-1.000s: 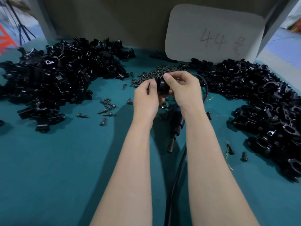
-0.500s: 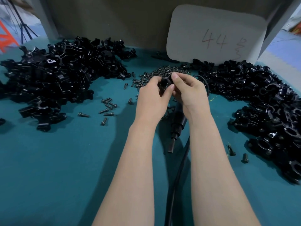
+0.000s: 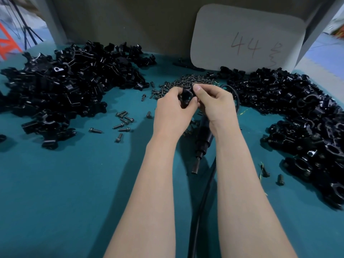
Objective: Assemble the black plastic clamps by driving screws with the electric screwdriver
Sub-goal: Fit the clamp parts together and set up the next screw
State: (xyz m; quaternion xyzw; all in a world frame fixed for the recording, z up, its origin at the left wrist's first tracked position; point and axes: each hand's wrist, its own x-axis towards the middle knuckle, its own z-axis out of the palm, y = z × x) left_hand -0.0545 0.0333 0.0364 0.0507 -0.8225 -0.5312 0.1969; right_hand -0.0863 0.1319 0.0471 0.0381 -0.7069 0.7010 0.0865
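Note:
Both hands meet above the middle of the table around one black plastic clamp (image 3: 186,95). My left hand (image 3: 172,110) grips it from the left with curled fingers. My right hand (image 3: 214,105) pinches it from the right, thumb on top. The electric screwdriver (image 3: 202,144) lies on the teal table under my right wrist, its tip pointing toward me, its black cable (image 3: 202,198) running down between my forearms. A heap of dark screws (image 3: 188,81) lies just behind the hands. Whether a screw sits in the clamp is hidden.
A large pile of black clamp parts (image 3: 61,86) covers the left of the teal table (image 3: 74,192); another pile (image 3: 301,116) fills the right. Loose screws (image 3: 122,123) are scattered left of my hands. A white card marked 44 (image 3: 245,38) leans at the back.
The hands have closed in tighter round the clamp and turned it slightly; my left fingers now wrap more of it. The screwdriver has not moved.

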